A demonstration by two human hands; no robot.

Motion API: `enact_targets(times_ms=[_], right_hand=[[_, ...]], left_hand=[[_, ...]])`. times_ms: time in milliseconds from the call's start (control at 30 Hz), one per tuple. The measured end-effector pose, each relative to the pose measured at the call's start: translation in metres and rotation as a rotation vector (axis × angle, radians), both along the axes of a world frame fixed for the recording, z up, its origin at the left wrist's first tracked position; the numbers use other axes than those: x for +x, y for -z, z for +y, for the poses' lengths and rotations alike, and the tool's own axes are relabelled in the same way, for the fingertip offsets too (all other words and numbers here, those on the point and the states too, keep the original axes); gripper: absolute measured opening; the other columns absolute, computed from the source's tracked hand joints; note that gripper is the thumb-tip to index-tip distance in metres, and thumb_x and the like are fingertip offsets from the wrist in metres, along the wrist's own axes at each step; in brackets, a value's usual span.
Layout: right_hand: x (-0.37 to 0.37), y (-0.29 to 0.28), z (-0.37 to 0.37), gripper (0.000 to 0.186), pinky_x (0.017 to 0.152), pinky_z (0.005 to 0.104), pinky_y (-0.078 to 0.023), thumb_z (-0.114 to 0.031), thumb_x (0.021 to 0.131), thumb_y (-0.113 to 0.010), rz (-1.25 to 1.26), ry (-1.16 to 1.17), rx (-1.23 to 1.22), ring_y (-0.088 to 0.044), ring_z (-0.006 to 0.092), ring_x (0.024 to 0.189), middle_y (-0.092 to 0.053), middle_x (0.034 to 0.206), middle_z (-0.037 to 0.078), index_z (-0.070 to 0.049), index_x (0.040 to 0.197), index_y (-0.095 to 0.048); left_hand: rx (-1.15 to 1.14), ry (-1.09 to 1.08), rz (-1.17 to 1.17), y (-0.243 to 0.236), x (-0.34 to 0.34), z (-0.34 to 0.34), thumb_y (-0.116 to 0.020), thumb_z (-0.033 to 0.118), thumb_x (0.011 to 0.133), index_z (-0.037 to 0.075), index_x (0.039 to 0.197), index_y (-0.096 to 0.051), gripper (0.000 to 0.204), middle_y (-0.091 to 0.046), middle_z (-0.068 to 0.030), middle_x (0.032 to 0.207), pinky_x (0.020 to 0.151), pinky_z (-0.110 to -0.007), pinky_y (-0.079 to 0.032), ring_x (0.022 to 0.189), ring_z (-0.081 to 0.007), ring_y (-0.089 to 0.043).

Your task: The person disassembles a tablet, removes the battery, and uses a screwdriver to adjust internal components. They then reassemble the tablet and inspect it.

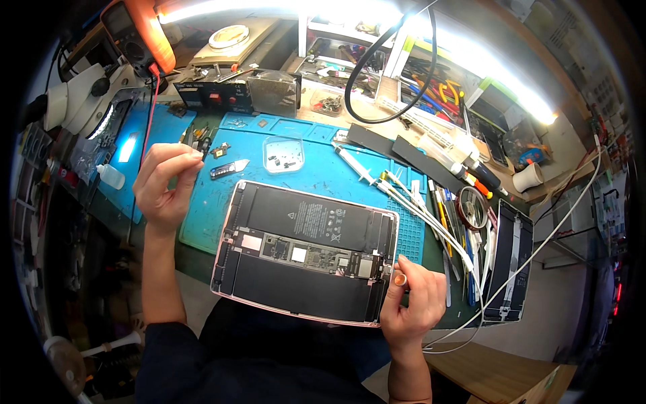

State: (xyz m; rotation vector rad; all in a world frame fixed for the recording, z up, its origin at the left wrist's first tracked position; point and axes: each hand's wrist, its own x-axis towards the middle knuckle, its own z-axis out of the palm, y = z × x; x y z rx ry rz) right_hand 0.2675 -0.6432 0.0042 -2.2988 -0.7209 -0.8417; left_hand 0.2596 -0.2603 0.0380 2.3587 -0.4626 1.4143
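Note:
An opened tablet lies tilted in front of me, its back shell showing dark battery cells and a long circuit board. The near edge reaches over my lap. My left hand is raised beyond its far left corner, thumb and fingertips pinched together; whatever they may hold is too small to make out. At the right edge, my right hand is closed, with a small round copper-coloured piece showing between thumb and fingers. The rest of that piece is hidden. Those fingers touch or nearly touch the tablet's edge.
A blue work mat carries a clear tray of small parts, a folding knife and a syringe. White cables, tools and a second tablet part lie right. An orange multimeter stands back left.

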Motion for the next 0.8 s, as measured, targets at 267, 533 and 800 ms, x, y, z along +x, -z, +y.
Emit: enact_targets(times_ms=[267,533,800], right_hand=[[0.0013,0.0000,-0.0006,0.028,0.066,0.0337,-0.050,0.001,0.084,-0.073,-0.020,-0.014,0.002,-0.062,0.0240,0.074,-0.073,0.094,0.009,0.000,0.111,-0.073],[0.0000,-0.0004,-0.0006,0.028,0.066,0.0338,-0.049,0.003,0.083,-0.072,0.009,-0.009,0.004,-0.062,0.0242,0.073,-0.073,0.094,0.009,0.000,0.111,-0.074],[-0.0014,-0.0027,-0.0011,0.022,0.067,0.0359,-0.048,0.000,0.088,-0.070,0.037,-0.006,-0.013,-0.062,0.0255,0.073,-0.073,0.094,0.011,0.001,0.110,-0.074]], left_hand=[[-0.010,0.091,0.027,0.0000,-0.0005,0.0046,-0.080,0.001,0.088,0.001,0.095,-0.070,0.013,-0.070,-0.0093,0.091,0.062,-0.026,-0.051,0.079,-0.0190,-0.065],[-0.055,0.021,0.056,0.0018,0.0000,-0.0008,-0.082,0.005,0.087,0.002,0.093,-0.069,0.015,-0.070,-0.0094,0.091,0.065,-0.029,-0.052,0.078,-0.0202,-0.064],[0.038,0.122,0.044,-0.0028,-0.0031,0.0038,-0.083,0.017,0.089,0.004,0.090,-0.068,0.019,-0.069,-0.0075,0.086,0.066,-0.032,-0.050,0.076,-0.0221,-0.064]])
